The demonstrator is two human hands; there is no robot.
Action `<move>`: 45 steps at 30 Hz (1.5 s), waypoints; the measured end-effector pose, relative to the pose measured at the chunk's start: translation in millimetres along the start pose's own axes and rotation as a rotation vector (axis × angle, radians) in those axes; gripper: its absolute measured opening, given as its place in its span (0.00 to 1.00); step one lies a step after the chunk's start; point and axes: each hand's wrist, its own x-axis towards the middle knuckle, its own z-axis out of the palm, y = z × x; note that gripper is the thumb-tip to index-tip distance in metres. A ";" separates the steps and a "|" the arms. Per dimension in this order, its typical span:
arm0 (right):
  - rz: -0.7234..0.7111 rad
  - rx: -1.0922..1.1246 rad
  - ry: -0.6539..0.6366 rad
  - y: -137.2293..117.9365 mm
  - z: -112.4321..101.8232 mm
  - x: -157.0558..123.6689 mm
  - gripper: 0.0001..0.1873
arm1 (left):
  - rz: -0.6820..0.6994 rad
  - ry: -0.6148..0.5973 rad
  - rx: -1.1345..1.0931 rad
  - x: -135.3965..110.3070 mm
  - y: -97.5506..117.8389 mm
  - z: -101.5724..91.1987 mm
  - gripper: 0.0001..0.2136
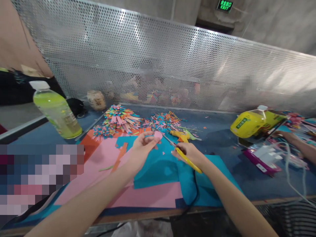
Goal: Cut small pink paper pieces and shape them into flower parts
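My left hand (142, 146) is closed in a pinch on a small pink paper piece (158, 135), held above the paper sheets. My right hand (191, 154) grips yellow-handled scissors (184, 157), whose blades point at the pink piece. Beneath both hands lie a teal paper sheet (158, 168) and a pink paper sheet (103, 164) on the blue table (217, 138).
A colourful paper flower (120, 118) and a heap of paper scraps (163, 121) lie behind my hands, beside a yellow glue gun (181, 135). A green bottle (58, 112) stands at left, a yellow bottle (249, 123) lies at right. Another person's hand (298, 141) works at far right. A perforated metal screen (172, 65) backs the table.
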 end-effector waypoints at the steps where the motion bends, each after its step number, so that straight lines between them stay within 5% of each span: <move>1: 0.002 0.003 -0.001 0.2 0.1 -0.1 0.18 | 0.002 -0.002 0.003 0.1 -0.2 -0.2 0.17; 21: 0.112 0.004 -0.066 -17.6 -5.6 -2.5 0.22 | 0.076 0.155 -0.034 3.6 7.3 -1.6 0.15; 36: -0.004 -0.025 0.007 -2.9 3.3 0.7 0.18 | -0.005 0.003 -0.030 -4.1 -1.1 2.8 0.14; 45: 0.033 0.031 -0.023 -7.2 -0.8 -1.9 0.19 | 0.032 0.040 -0.053 -3.4 -0.5 2.8 0.16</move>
